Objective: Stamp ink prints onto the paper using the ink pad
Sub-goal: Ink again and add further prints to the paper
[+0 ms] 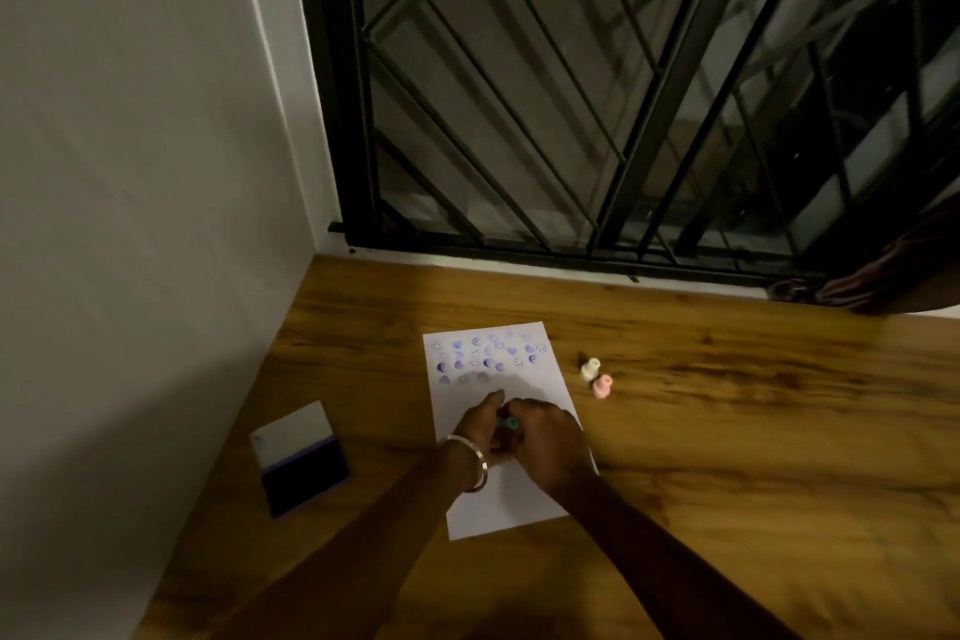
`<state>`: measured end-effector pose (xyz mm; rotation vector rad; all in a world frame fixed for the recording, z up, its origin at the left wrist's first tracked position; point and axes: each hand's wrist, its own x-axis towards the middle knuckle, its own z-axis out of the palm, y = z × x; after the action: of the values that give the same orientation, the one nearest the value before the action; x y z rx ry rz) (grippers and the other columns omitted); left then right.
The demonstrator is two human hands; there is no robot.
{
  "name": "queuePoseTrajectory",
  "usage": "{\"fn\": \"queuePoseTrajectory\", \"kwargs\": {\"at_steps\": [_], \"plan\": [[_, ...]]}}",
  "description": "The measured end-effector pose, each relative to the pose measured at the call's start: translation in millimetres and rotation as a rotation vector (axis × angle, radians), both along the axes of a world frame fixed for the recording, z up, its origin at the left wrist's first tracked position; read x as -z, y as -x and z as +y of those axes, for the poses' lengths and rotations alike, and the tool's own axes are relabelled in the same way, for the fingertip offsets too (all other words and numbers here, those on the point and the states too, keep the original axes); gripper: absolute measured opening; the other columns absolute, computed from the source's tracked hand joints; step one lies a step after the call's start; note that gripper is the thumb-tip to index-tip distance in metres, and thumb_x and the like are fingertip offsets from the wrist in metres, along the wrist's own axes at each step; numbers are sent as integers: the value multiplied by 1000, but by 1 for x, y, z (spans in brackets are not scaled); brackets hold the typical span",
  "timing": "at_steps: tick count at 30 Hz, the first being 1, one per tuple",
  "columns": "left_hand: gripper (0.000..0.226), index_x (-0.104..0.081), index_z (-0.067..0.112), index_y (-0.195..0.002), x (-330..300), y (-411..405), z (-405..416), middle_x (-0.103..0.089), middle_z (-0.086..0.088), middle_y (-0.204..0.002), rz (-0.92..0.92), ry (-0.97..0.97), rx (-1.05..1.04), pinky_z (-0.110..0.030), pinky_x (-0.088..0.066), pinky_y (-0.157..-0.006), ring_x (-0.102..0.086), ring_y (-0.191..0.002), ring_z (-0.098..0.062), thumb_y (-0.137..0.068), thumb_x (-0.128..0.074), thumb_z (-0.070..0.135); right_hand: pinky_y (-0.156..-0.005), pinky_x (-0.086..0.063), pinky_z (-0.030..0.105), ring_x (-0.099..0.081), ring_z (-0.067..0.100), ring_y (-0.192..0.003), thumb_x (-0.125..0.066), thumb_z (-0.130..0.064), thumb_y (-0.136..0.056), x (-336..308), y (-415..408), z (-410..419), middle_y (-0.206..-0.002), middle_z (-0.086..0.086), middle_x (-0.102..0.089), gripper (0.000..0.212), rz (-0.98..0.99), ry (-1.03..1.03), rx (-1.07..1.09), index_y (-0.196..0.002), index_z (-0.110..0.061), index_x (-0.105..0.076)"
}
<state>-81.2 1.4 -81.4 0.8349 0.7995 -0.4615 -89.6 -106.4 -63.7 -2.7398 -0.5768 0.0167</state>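
A white sheet of paper [498, 499] lies on the wooden table, its far part covered with several purple ink prints [485, 359]. Over the paper's middle, my left hand [480, 424] and my right hand [545, 437] meet around a small teal stamp [508, 423], both gripping it. The stamp's lower part is hidden by my fingers. An open ink pad [304, 470] with a dark pad and a white lid lies to the left of the paper, apart from both hands.
A white stamp [590, 369] and a pink stamp [602, 386] stand right of the paper. A white wall [130, 224] borders the table on the left. A black window grille [623, 94] rises behind it. A dark cloth [883, 276] sits at the far right.
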Motion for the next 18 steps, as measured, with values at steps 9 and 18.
{"fn": "queuePoseTrajectory", "kwargs": {"at_steps": [9,18], "plan": [[57,-48,10,-131,0,-8,-16,-57,-17,-131,-4,45,44,-50,-51,-90,-56,-117,-35,-87,-59,46,-88,-55,30,-67,19,-102,-60,-21,-91,3,0,-20,-115,3,-70,27,27,-18,21,-118,-18,-58],[25,-65,11,-85,1,-17,-9,-67,-7,-78,-254,-538,188,-24,-45,-57,-61,-62,-18,-95,-50,29,-83,-53,29,-65,21,-100,-60,-29,-91,8,-25,-70,-114,5,-67,32,128,-18,208,-121,-17,-58]]}}
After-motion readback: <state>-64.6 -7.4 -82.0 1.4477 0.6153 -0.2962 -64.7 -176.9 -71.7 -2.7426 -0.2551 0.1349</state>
